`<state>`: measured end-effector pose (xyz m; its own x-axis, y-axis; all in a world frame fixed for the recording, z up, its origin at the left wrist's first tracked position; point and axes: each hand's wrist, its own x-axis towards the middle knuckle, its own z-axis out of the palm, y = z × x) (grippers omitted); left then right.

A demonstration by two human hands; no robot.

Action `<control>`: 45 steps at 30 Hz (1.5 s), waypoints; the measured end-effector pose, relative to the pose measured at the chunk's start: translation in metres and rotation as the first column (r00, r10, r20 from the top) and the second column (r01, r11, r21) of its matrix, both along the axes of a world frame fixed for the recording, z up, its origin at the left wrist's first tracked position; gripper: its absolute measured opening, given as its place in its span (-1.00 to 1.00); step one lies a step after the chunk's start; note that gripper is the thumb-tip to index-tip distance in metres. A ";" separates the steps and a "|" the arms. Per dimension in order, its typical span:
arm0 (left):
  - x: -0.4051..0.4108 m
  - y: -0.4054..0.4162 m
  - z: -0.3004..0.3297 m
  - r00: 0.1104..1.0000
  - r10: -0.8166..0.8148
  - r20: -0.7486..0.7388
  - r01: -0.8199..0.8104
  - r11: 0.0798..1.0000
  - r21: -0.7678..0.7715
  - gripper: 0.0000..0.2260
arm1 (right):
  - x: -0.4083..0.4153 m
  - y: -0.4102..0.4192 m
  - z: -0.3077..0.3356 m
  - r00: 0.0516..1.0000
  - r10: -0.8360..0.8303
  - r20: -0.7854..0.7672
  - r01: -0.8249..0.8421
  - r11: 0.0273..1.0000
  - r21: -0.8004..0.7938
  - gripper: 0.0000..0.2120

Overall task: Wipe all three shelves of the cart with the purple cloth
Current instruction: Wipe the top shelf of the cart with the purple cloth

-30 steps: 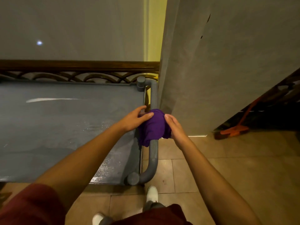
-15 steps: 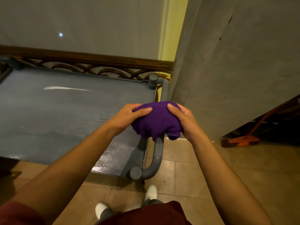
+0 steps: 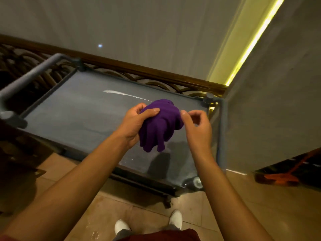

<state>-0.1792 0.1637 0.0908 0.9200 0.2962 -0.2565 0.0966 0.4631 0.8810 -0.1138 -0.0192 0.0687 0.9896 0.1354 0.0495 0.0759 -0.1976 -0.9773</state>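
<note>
While bunched into a loose purple wad, hangs soft and limp: purple cloth (image 3: 159, 124), held above the top shelf (image 3: 83, 117) of the cart (image 3: 219, 133), toward its 3 o'clock end. Clearly light, floppy, no stiffness; folds droop toward 6 o'clock below the grip. Gripped by the left hand (image 3: 133, 126), thumb curled over the top of the wad, fingers wrapped behind. Right hand (image 3: 198, 126) at 3 o'clock of the cloth, fingers loosely curled, thumb tip touching the fabric edge (pinching or merely brushing it, cannot tell). Best taken as a bunched pad under a flat palm, probably, for wiping; not fragile, unlikely to slip. Sheen on the shelf, possibly damp. Lower shelves hidden.
</note>
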 end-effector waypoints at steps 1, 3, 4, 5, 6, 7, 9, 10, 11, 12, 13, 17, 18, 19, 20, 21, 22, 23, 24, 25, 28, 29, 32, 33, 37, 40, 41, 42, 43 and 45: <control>-0.008 0.012 0.000 1.000 0.015 -0.003 -0.015 0.999 -0.034 -0.59 | -0.010 0.018 -0.003 0.996 0.069 -0.061 -0.068 0.997 0.024 -0.50; -0.025 0.035 -0.001 0.999 0.042 -0.005 -0.042 0.995 -0.089 -0.56 | -0.031 0.055 -0.010 0.949 0.231 -0.215 -0.217 0.972 0.088 -0.35; -0.033 0.045 -0.001 0.998 0.056 -0.003 -0.056 0.990 -0.126 -0.55 | -0.042 0.072 -0.016 0.915 0.305 -0.265 -0.271 0.950 0.155 -0.28; -0.042 0.058 -0.003 0.998 0.069 -0.001 -0.068 0.984 -0.162 -0.54 | -0.053 0.091 -0.021 0.884 0.363 -0.293 -0.298 0.923 0.245 -0.26; -0.050 0.069 -0.005 0.997 0.082 -0.004 -0.081 0.979 -0.187 -0.54 | -0.061 0.108 -0.026 0.862 0.403 -0.307 -0.303 0.896 0.326 -0.27; -0.057 0.077 -0.007 0.996 0.091 -0.007 -0.090 0.974 -0.208 -0.54 | -0.067 0.121 -0.027 0.846 0.425 -0.321 -0.293 0.875 0.386 -0.31; -0.069 0.099 -0.008 0.994 0.110 -0.014 -0.111 0.973 -0.204 -0.58 | -0.075 0.147 -0.027 0.830 0.432 -0.352 -0.270 0.865 0.423 -0.41; -0.074 0.109 -0.008 0.992 0.119 -0.032 -0.122 0.982 -0.146 -0.59 | -0.077 0.158 -0.027 0.830 0.422 -0.365 -0.257 0.870 0.422 -0.46; -0.078 0.120 -0.008 0.991 0.122 -0.059 -0.124 0.991 -0.040 -0.62 | -0.077 0.169 -0.026 0.830 0.410 -0.377 -0.243 0.876 0.417 -0.50; -0.081 0.132 -0.009 0.988 0.124 -0.089 -0.114 0.988 0.107 -0.66 | -0.077 0.181 -0.026 0.829 0.403 -0.387 -0.232 0.878 0.419 -0.54; -0.084 0.147 -0.010 0.985 0.130 -0.111 -0.098 0.962 0.253 -0.70 | -0.076 0.196 -0.026 0.829 0.396 -0.395 -0.229 0.884 0.407 -0.56; -0.083 0.190 -0.016 0.987 0.112 -0.118 -0.019 0.800 0.600 -0.66 | -0.060 0.225 -0.019 0.872 0.379 -0.310 -0.264 0.898 0.353 -0.57; -0.081 0.201 -0.016 0.990 0.062 -0.130 0.020 0.835 0.550 -0.54 | -0.054 0.231 -0.015 0.863 0.418 -0.284 -0.309 0.881 0.358 -0.55; -0.076 0.214 -0.016 0.990 0.010 -0.142 0.055 0.894 0.445 -0.42 | -0.046 0.239 -0.012 0.840 0.479 -0.256 -0.373 0.851 0.368 -0.53; -0.071 0.226 -0.017 0.987 -0.039 -0.153 0.091 0.934 0.346 -0.36 | -0.037 0.245 -0.010 0.809 0.540 -0.232 -0.438 0.817 0.375 -0.50; -0.064 0.236 -0.018 0.985 -0.078 -0.153 0.120 0.950 0.290 -0.37 | -0.028 0.251 -0.009 0.779 0.589 -0.217 -0.490 0.787 0.376 -0.47; -0.057 0.244 -0.020 0.986 -0.091 -0.142 0.130 0.947 0.293 -0.43 | -0.019 0.256 -0.009 0.755 0.620 -0.211 -0.520 0.764 0.382 -0.44; -0.048 0.252 -0.022 0.990 -0.074 -0.124 0.111 0.938 0.327 -0.52 | -0.008 0.262 -0.011 0.741 0.637 -0.213 -0.527 0.748 0.404 -0.41; -0.039 0.257 -0.024 0.994 -0.033 -0.100 0.067 0.928 0.366 -0.60 | 0.001 0.267 -0.013 0.734 0.641 -0.224 -0.511 0.739 0.440 -0.38; -0.029 0.262 -0.023 0.997 0.019 -0.074 0.012 0.919 0.393 -0.66 | 0.010 0.272 -0.017 0.740 0.629 -0.240 -0.474 0.740 0.477 -0.35; 0.003 0.272 -0.025 0.993 0.110 -0.051 -0.084 0.927 0.366 -0.67 | 0.029 0.288 -0.030 0.764 0.554 -0.331 -0.277 0.745 0.606 -0.19; 0.012 0.272 -0.026 0.991 0.123 -0.055 -0.100 0.946 0.307 -0.66 | 0.031 0.291 -0.036 0.753 0.552 -0.359 -0.223 0.727 0.650 -0.13; 0.042 0.267 -0.034 0.990 0.127 -0.064 -0.114 0.978 0.175 -0.69 | 0.035 0.298 -0.046 0.711 0.565 -0.419 -0.079 0.656 0.750 -0.05; 0.050 0.264 -0.037 0.991 0.121 -0.065 -0.103 0.967 0.233 -0.73 | 0.037 0.299 -0.048 0.703 0.572 -0.423 -0.064 0.643 0.763 -0.09; 0.087 0.270 -0.058 0.994 0.062 -0.087 0.008 0.771 0.637 -0.66 | 0.055 0.299 -0.057 0.754 0.424 -0.502 0.034 0.737 0.674 -0.48; 0.108 0.279 -0.074 0.982 -0.073 -0.174 0.181 0.630 0.755 -0.59 | 0.067 0.300 -0.067 0.770 0.277 -0.575 0.131 0.814 0.566 -0.59; 0.113 0.280 -0.081 0.968 -0.128 -0.218 0.251 0.587 0.770 -0.60 | 0.071 0.300 -0.072 0.777 0.206 -0.594 0.165 0.845 0.508 -0.61; 0.116 0.281 -0.089 0.954 -0.159 -0.255 0.300 0.527 0.795 -0.58 | 0.074 0.298 -0.076 0.785 0.128 -0.606 0.198 0.875 0.441 -0.61; 0.120 0.283 -0.097 0.945 -0.169 -0.279 0.326 0.464 0.824 -0.55 | 0.077 0.294 -0.082 0.789 0.042 -0.613 0.245 0.893 0.377 -0.61; 0.117 0.290 -0.110 0.945 -0.177 -0.276 0.324 0.379 0.867 -0.48 | 0.085 0.278 -0.092 0.780 -0.096 -0.619 0.333 0.900 0.280 -0.53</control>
<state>-0.0617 0.4540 -0.0190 0.9778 0.1821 -0.1037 0.1981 -0.6414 0.7412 -0.0284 0.2589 -0.0234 0.8429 0.0057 -0.5380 -0.5247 0.2297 -0.8197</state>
